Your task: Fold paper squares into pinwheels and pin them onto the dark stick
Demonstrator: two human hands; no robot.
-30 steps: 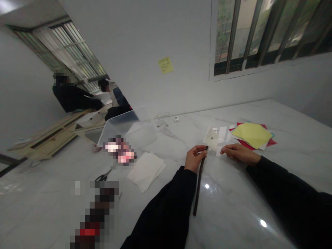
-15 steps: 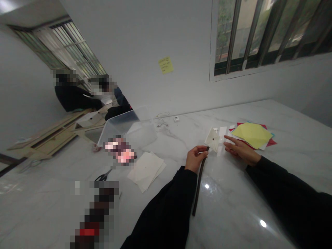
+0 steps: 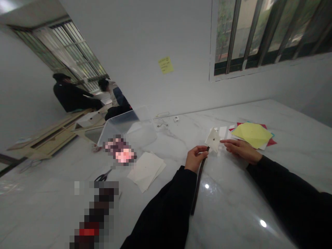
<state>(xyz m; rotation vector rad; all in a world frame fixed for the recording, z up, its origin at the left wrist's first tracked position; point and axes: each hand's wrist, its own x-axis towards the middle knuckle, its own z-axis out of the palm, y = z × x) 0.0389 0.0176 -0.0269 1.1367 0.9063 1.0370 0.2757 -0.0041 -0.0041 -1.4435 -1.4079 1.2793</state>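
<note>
My left hand (image 3: 196,159) is closed around the upper end of a dark brown stick (image 3: 198,185), which slants down toward me. At the top of the stick sits a white paper pinwheel (image 3: 214,139) with a small dark dot at its middle. My right hand (image 3: 242,150) is beside the pinwheel, forefinger stretched out with its tip at the right edge; whether it touches cannot be made out. That hand holds nothing, and its other fingers are loosely bent.
Behind my right hand lies a stack of coloured paper (image 3: 252,134), yellow on top. White sheets (image 3: 147,169), scissors (image 3: 102,177) and a clear plastic box (image 3: 124,126) are to the left. A cable (image 3: 162,119) rests by the wall. Two people sit in the far room.
My right forefinger has moved slightly left and down, closer to the pinwheel. The pinwheel has turned a little. My left hand stays in place on the stick.
</note>
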